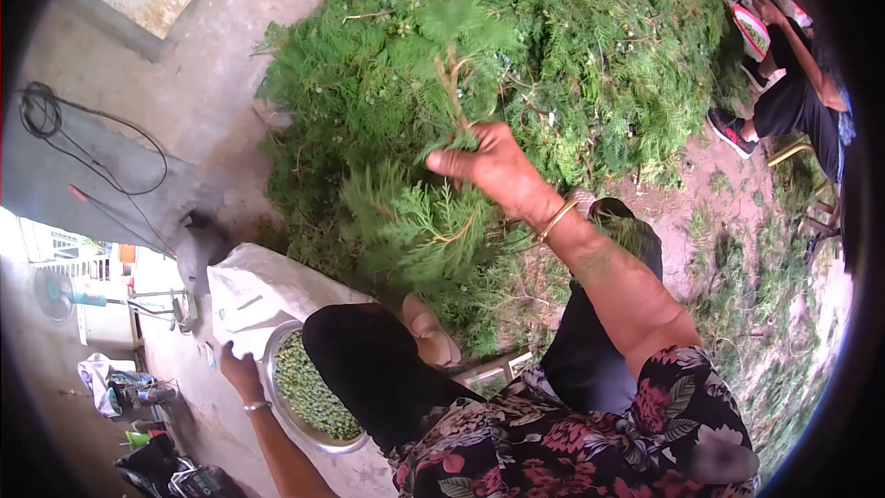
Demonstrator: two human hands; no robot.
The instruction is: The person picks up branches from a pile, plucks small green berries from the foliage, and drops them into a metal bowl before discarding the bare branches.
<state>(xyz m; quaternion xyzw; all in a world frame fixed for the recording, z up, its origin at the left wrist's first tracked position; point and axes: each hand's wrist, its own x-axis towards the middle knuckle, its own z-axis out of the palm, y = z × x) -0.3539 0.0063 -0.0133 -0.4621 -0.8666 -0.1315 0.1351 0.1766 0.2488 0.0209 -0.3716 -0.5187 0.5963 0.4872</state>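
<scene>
My right hand (493,166), with a gold bangle at its wrist, is closed round a leafy green branch (450,83) in front of a large heap of cut evergreen branches (590,46). Sprigs hang below the fist, some blurred. My left hand (241,376) is at the lower left, beside the rim of a metal basin (277,387); what its fingers hold, if anything, is too small to make out. Small green berries (313,392) fill the basin, which stands next to my knee.
A white sack (267,290) lies beyond the basin. Coiled black cable (41,111) and a fan (55,297) are at the left. At the upper right another person sits, one hand (767,9) near a red-rimmed bowl (751,32). Loose sprigs litter the ground at right.
</scene>
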